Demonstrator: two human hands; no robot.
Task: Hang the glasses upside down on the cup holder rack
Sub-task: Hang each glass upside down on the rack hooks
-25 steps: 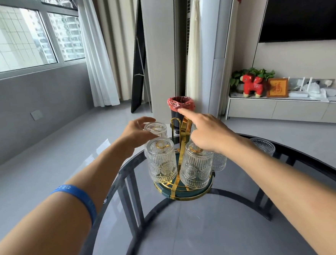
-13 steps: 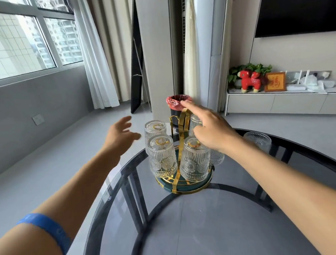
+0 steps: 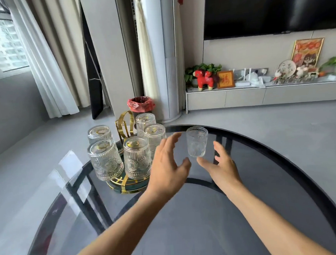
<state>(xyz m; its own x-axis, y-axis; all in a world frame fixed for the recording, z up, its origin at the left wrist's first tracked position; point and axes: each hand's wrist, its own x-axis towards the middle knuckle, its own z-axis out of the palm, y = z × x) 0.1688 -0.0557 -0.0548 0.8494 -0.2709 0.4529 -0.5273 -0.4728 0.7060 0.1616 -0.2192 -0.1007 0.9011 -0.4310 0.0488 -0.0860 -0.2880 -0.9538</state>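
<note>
Only one glass (image 3: 197, 141) is left upright on the glass table (image 3: 267, 190), toward its far edge, right of the cup holder rack (image 3: 124, 124) where five glasses (image 3: 136, 157) already hang inverted. Left hand (image 3: 169, 168) and right hand (image 3: 222, 166) flank it, fingers spread, touching nothing.

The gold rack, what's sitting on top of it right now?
Five ribbed glasses hang upside down on the gold rack, a gold peg tip showing through each base. The pegs' lower parts and most of the base tray are hidden behind the glasses.
</note>
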